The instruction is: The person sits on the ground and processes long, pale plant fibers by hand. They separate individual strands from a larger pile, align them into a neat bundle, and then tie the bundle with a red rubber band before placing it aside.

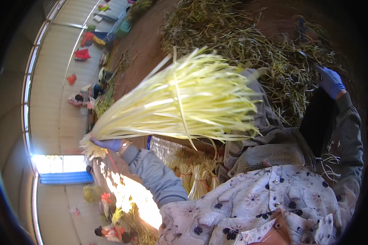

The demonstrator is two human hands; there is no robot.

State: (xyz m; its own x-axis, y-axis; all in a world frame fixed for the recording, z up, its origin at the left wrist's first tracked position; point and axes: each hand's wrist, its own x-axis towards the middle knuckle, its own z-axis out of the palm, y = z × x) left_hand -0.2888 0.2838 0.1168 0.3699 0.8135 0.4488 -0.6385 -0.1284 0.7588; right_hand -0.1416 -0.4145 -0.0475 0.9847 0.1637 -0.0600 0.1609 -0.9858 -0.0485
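Note:
A large bunch of pale yellow, leafy stalks that look like yellow chives (171, 102) spreads across the middle of the view. My left hand (109, 143), in a purple-blue glove, is closed around its white base end at the left. The leaf tips fan out to the right, over my lap (270, 153), and one strand hangs loose across the bunch. Far to the right, my right hand (330, 81), gloved the same way, is closed beside the heap of cut leaves. A thin dark shape extends from its fingers, too unclear to name.
A wide heap of withered leaves (237, 36) covers the ground ahead. Beside my left forearm lie several tied bundles of pale stalks (198, 181). Other people (78, 98) sit among plant piles at the left; red bags (82, 54) lie along the wall.

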